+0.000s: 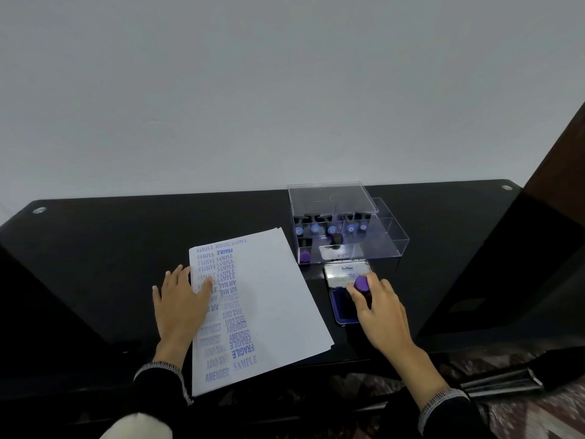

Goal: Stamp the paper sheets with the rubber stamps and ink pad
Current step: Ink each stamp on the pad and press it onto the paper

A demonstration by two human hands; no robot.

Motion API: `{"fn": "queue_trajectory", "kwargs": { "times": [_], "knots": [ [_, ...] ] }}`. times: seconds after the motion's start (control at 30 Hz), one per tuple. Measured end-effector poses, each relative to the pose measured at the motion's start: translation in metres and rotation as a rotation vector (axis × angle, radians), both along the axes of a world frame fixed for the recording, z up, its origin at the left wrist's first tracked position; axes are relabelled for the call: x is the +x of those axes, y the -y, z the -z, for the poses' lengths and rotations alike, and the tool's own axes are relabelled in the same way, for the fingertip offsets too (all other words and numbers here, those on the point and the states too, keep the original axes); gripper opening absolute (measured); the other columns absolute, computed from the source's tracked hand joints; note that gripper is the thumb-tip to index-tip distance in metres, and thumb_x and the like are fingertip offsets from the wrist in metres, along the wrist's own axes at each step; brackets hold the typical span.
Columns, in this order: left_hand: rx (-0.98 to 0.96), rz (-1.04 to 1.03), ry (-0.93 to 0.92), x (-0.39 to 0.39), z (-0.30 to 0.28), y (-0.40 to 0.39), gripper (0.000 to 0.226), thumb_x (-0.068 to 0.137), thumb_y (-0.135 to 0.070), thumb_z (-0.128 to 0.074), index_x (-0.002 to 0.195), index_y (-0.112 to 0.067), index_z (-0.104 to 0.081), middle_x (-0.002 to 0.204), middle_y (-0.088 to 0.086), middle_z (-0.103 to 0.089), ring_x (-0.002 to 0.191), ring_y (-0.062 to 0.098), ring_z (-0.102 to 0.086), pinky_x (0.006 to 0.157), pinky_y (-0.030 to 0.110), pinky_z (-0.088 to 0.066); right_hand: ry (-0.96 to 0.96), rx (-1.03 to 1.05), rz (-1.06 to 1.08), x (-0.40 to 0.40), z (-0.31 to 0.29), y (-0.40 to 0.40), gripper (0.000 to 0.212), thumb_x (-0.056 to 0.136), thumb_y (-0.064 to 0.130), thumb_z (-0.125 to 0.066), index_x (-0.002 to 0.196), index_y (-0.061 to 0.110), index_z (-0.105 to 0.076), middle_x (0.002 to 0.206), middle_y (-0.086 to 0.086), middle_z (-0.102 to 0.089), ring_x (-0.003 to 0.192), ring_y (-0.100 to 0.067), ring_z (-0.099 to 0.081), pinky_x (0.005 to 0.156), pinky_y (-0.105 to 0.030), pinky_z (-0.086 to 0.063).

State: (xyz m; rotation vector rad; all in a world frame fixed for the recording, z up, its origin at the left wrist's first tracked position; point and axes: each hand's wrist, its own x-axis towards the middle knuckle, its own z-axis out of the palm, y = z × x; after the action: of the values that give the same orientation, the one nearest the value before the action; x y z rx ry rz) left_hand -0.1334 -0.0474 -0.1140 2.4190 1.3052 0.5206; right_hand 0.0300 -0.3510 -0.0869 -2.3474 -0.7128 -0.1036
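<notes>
- Sleeves, dark with pale knit cuffs, sit nearest; the left hand (pixel 180 299) lies flat, fingers spread, pressing the left edge of the paper (pixel 272 299).
- Paper is a thin white stack, corners slightly fanned, lying on the glossy black desk (pixel 95 248).
- Done so far: two columns of blue imprints (SAMPLE, AIR MAIL, FAX OUT, AMENDED, FRAGILE) fill the top sheet's left half; some are faint, some bold.
- Left to do, I judge: the sheet's bare right half, and any sheets beneath.
- Right of the paper, the right hand (pixel 376 312) pinches a stamp (pixel 361 284) with a round purple knob, held down on the ink pad (pixel 343 307), a dark blue tray with a shiny hinged metal lid.
- Behind the pad stands a clear plastic box (pixel 389 239) holding more stamps with blue-capped and purple knobs.
</notes>
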Motion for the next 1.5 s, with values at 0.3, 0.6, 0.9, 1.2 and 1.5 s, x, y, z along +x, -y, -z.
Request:
{"fn": "queue_trajectory", "kwargs": {
  "times": [0.3, 0.6, 0.9, 1.2, 1.5],
  "knots": [
    [-0.001, -0.003, -0.002, 0.0, 0.0, 0.001, 0.063, 0.095, -0.05, -0.046, 0.145, -0.012, -0.038, 0.155, 0.006, -0.031, 0.147, 0.022, -0.017, 0.119, 0.046, -0.005, -0.02, -0.051, -0.022, 0.01, -0.004, -0.005, 0.021, 0.095, 0.04, -0.048, 0.101, 0.02, -0.049, 0.085, 0.001, -0.049, 0.076, -0.016, -0.051, 0.063, -0.029, -0.041],
    [-0.003, -0.005, -0.022, 0.001, -0.001, 0.001, 0.064, 0.095, -0.051, -0.045, 0.146, -0.012, -0.037, 0.155, 0.006, -0.03, 0.147, 0.022, -0.017, 0.119, 0.046, -0.005, -0.053, -0.083, -0.035, 0.012, -0.01, -0.009, 0.02, 0.095, 0.039, -0.048, 0.102, 0.021, -0.048, 0.086, -0.001, -0.052, 0.079, -0.02, -0.052, 0.066, -0.031, -0.041],
    [-0.002, -0.006, -0.028, 0.001, -0.001, 0.002, 0.064, 0.096, -0.051, -0.044, 0.146, -0.012, -0.037, 0.156, 0.006, -0.03, 0.147, 0.022, -0.017, 0.119, 0.047, -0.005, -0.032, -0.084, 0.008, 0.003, -0.007, -0.005, 0.025, 0.095, 0.041, -0.046, 0.109, 0.021, -0.047, 0.086, 0.0, -0.051, 0.079, -0.02, -0.05, 0.068, -0.031, -0.041],
    [-0.016, -0.005, 0.007, 0.0, 0.001, 0.0, 0.064, 0.094, -0.051, -0.048, 0.144, -0.012, -0.04, 0.154, 0.006, -0.032, 0.146, 0.022, -0.018, 0.119, 0.047, -0.006, 0.032, -0.083, 0.041, 0.0, -0.002, -0.004, 0.027, 0.095, 0.042, -0.047, 0.109, 0.019, -0.049, 0.085, 0.001, -0.05, 0.077, -0.019, -0.049, 0.065, -0.03, -0.04],
    [-0.042, -0.004, 0.209, -0.002, -0.003, 0.001, 0.041, 0.089, -0.043, -0.062, 0.123, -0.022, -0.055, 0.127, 0.0, -0.06, 0.125, 0.022, -0.05, 0.117, 0.049, -0.016, -0.067, -0.071, -0.013, 0.004, -0.016, -0.011, 0.016, 0.095, 0.037, -0.048, 0.1, 0.021, -0.047, 0.08, 0.001, -0.056, 0.075, -0.019, -0.056, 0.061, -0.031, -0.042]
  ]
}}
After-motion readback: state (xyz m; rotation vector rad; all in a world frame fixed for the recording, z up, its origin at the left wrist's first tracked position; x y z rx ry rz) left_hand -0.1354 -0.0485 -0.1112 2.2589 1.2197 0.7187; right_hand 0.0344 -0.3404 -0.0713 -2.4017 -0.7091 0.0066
